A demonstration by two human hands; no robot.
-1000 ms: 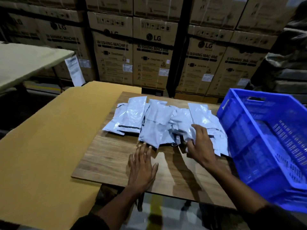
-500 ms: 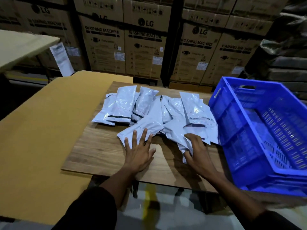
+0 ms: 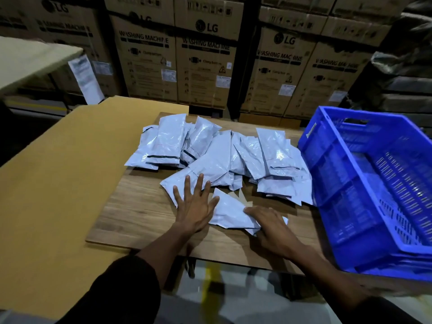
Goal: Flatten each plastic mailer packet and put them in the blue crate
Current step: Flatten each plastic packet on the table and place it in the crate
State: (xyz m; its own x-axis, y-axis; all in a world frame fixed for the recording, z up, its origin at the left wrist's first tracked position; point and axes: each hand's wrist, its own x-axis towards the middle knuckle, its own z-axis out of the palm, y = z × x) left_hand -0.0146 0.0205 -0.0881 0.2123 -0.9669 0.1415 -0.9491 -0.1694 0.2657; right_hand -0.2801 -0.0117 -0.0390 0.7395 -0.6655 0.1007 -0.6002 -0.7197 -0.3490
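Before stacked washing-machine cartons [image 3: 205,66], on the wooden counter [image 3: 131,213], a mailer packet [image 3: 230,212] has been drawn clear of the pile [image 3: 224,153]; left hand [image 3: 195,204] flat, right hand [image 3: 272,224] pinching it, blue crate [image 3: 364,183] alongside.

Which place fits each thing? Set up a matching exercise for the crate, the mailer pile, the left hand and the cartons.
Things:
1. crate
2. mailer pile
3. left hand
4. cartons

Places:
A. stacked behind the table
B. flat on the nearest mailer
C. at the table's right end
D. mid-table, on the wooden board

Pairs: 1-C, 2-D, 3-B, 4-A
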